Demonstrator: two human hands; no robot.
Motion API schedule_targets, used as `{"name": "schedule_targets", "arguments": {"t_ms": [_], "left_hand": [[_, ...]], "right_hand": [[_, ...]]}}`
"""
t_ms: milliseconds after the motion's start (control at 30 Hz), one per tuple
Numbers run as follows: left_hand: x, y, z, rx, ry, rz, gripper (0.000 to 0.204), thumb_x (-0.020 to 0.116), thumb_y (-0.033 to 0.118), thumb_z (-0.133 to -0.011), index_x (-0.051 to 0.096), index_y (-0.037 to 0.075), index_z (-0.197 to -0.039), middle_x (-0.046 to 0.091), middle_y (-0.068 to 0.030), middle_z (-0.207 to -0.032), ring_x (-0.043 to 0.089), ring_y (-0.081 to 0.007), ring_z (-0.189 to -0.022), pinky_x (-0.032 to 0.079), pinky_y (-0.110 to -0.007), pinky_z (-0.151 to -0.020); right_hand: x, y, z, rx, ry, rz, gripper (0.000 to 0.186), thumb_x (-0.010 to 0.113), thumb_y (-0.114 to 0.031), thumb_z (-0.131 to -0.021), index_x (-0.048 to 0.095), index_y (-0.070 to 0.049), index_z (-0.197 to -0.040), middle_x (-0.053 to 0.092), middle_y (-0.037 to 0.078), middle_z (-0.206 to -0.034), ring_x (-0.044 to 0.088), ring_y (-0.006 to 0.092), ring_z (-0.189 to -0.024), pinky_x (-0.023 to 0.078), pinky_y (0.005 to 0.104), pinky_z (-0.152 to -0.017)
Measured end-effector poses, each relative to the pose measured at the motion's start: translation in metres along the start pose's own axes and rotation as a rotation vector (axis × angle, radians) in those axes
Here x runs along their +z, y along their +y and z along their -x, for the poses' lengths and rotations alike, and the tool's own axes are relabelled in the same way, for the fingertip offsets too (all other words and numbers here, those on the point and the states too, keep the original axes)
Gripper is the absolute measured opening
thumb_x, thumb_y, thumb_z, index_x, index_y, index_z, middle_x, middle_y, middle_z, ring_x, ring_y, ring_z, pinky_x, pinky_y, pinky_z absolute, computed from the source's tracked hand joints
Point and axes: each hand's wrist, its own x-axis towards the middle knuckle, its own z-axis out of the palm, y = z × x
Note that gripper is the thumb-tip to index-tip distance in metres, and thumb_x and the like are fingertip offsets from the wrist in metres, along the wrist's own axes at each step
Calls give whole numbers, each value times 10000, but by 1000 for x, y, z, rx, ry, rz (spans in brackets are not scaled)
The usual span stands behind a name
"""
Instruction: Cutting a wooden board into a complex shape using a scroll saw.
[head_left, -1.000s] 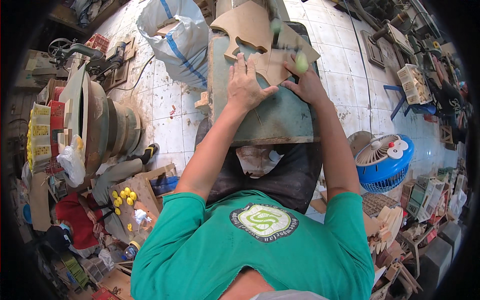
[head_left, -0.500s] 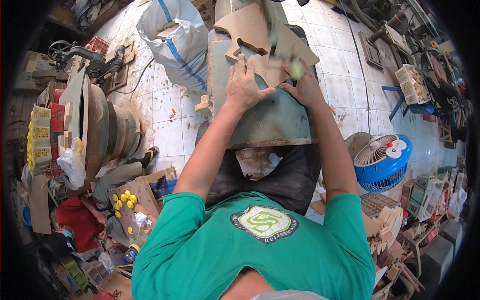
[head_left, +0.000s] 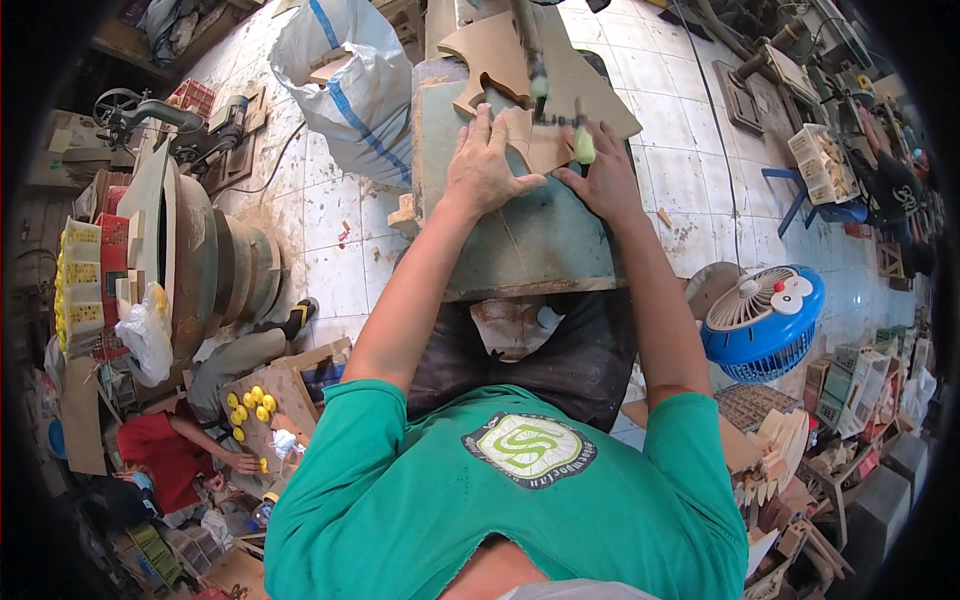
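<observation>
A flat tan wooden board (head_left: 585, 95) with curved cut-outs lies on the greenish metal table (head_left: 480, 245) of a machine. My left hand (head_left: 484, 168) rests palm down on the board's near left part, fingers stretched forward and thumb pointing right. On the near right side my right hand (head_left: 608, 180) presses the board, its fingers reaching forward and its thumb pointing inward. Over the board hangs the machine's dark arm (head_left: 528, 35), with a pale green knob (head_left: 584, 147) just in front of my right fingers, hiding part of them. The cutting point cannot be made out.
A white sack (head_left: 345, 95) with wood offcuts stands left of the table. To the right are a blue fan (head_left: 765, 325) and a crate of small wooden pieces (head_left: 824, 165). At lower left a person in red (head_left: 165, 460) sits by a board with several yellow pieces (head_left: 250, 405).
The board has shifted slightly under my hands, which stay in nearly the same place. The green knob, blurred before, shows more sharply and lower. The person in red has reached toward the yellow pieces.
</observation>
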Motion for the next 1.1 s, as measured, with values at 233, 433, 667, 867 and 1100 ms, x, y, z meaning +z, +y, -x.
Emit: {"name": "schedule_targets", "arguments": {"t_ms": [233,433,667,867,1100], "left_hand": [[-6,-14,0,34,-77,76,1148,828,655,-772,409,-43,-1581,312,-329,-1666,345,-421,-1556,279,-512,-1284],[-3,-30,-9,-196,-72,123,963,668,604,-950,341,13,-1637,315,-296,-1684,291,-462,-1573,177,-586,-1294],[8,-18,-16,-254,-105,36,1029,628,690,-943,320,3,-1644,330,-279,-1684,262,-416,-1596,136,-612,-1294],[7,-24,-25,-231,-151,31,1030,632,691,-940,294,42,-1664,322,-239,-1703,234,-383,-1613,129,-597,-1302],[6,-30,-36,-184,-186,30,1003,629,680,-946,282,91,-1679,298,-234,-1716,220,-372,-1621,129,-581,-1308]], "right_hand": [[-15,-11,-1,33,-66,98,688,802,-487,-858,681,-45,-1372,500,183,-1586,395,435,-1509,323,558,-1238],[-8,0,-7,-178,-149,145,626,670,-493,-986,570,-185,-1521,550,142,-1557,416,365,-1513,286,543,-1246],[2,4,-3,-206,-104,162,600,623,-479,-1017,550,-189,-1537,495,79,-1623,467,311,-1482,310,521,-1241],[3,-3,2,-150,-100,212,598,636,-482,-1004,561,-213,-1532,508,62,-1614,484,309,-1462,314,501,-1231],[7,-12,9,-67,-18,209,586,644,-480,-994,584,-228,-1520,531,59,-1597,497,301,-1439,318,501,-1212]]}}
